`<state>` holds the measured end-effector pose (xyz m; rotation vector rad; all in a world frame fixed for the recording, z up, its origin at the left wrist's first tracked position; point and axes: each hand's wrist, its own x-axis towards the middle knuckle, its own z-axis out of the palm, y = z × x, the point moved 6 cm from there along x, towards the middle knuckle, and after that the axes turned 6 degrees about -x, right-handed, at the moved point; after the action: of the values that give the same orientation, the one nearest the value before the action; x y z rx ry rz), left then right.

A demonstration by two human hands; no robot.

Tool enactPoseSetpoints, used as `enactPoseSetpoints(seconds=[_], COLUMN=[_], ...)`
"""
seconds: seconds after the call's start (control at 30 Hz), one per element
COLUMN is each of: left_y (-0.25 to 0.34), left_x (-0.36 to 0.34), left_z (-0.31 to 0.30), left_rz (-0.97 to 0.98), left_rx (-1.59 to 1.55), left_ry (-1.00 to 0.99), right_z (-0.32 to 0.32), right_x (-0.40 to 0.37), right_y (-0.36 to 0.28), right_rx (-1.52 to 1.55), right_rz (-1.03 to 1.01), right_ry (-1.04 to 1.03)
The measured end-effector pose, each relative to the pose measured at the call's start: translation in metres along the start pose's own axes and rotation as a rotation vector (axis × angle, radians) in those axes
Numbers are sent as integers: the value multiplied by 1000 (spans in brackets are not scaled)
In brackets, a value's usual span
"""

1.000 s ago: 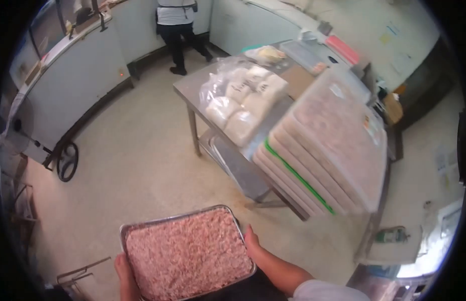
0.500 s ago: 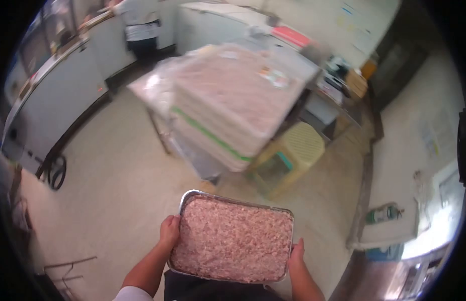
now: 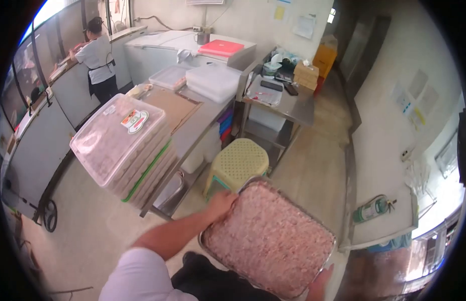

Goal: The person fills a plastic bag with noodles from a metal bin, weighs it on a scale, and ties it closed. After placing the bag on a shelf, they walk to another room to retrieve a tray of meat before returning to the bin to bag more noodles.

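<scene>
Minced meat (image 3: 270,241), pink and packed level, fills a metal tray (image 3: 294,204) that the person carries in front of the body, above the floor (image 3: 313,150) and resting on no surface. The left hand (image 3: 220,204) has its grip closed over the tray's left rim, fingers curled onto the edge, forearm stretched out from a white sleeve. The right hand (image 3: 319,282) shows only as a sliver at the near right corner, pressed against the rim. Its fingers are hidden under the tray, so I cannot tell how far that grip is closed.

The step in hand looks like plain carrying: a full load held between two hands. To my eye the tray sits slightly askew, so the next move calls for holding it level and keeping both corners borne up, since the meat reaches nearly to the rim.

Just beyond the tray's far corner stands a yellow plastic stool (image 3: 236,163), tucked at the side of a steel surface (image 3: 193,130). On the near end of that surface sits a stack of lidded trays (image 3: 120,145), pink contents showing through the lids and a label (image 3: 134,120) on top. Farther along lie white lidded containers (image 3: 213,80). Another person (image 3: 97,57) stands well apart at a counter by the window, back turned. A green fire extinguisher (image 3: 371,209) lies to the right.
</scene>
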<state>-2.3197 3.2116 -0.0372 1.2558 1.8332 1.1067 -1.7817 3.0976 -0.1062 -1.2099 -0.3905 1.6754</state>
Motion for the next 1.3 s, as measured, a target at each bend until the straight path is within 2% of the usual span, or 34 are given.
enactPoseSetpoints(seconds=[0.03,0.07,0.13,0.2,0.23,0.3,0.33,0.4,0.43,0.47,0.5,0.53,0.6,0.63,0.7,0.73,0.8,0.97,1.03,1.1,1.17,1.2,1.27,1.3], left_y=[29,64,108,148,158,169,178,177,191,181,157,139,116,106,78,69,49,14,-36,-103,-102,-120,-178,-198], left_x=[26,51,104,155,181,227,259,296,305,331,332,362,385,396,415,392,415,396,404,417,399,403,401,403], left_z=[-3,-12,-30,-52,-63,-89,-105,-144,-167,-182,-202,-226,-266,-290,-340,-356,-397,-483,-524,-565,-554,-553,-568,-572], left_rz=[-16,-33,-54,61,63,20,25,15,-100,-104,-100,-106,-128,-134,-208,-253,-309,-386,-515,-459,-470,-467,-544,-559], left_rx=[-43,-84,26,235,251,132,131,124,151,151,129,94,86,88,92,99,86,2,7,60,32,28,352,209], left_ry=[-35,-73,-125,-110,-117,-200,-191,-225,-191,-182,-117,-65,3,60,112,173,260,510,545,660,684,676,586,546], right_z=[6,32,104,164,169,181,203,239,245,269,286,335,411,441,507,503,554,653,682,707,724,730,734,729], right_x=[11,16,18,18,32,62,89,122,150,182,178,188,183,189,203,199,219,239,242,251,247,255,263,271], right_y=[-9,-23,-47,-72,-66,-62,-70,-58,-59,-51,-44,-50,-68,-74,-63,-51,-36,22,55,76,98,105,121,127], right_rx=[-1,75,170,-73,-57,-418,-417,-337,-337,-43,261,247,-150,-164,-474,-474,-551,-656,-675,-695,-700,-700,-756,-752], right_rz=[2,-19,-41,-183,-175,-269,-277,-165,-159,-94,-10,9,-207,-187,-11,7,91,303,402,419,491,486,594,629], right_ry=[-6,-40,-71,308,311,278,270,242,238,-279,-804,-808,194,185,-136,-163,-402,-578,-640,-628,-695,-687,-679,-713])
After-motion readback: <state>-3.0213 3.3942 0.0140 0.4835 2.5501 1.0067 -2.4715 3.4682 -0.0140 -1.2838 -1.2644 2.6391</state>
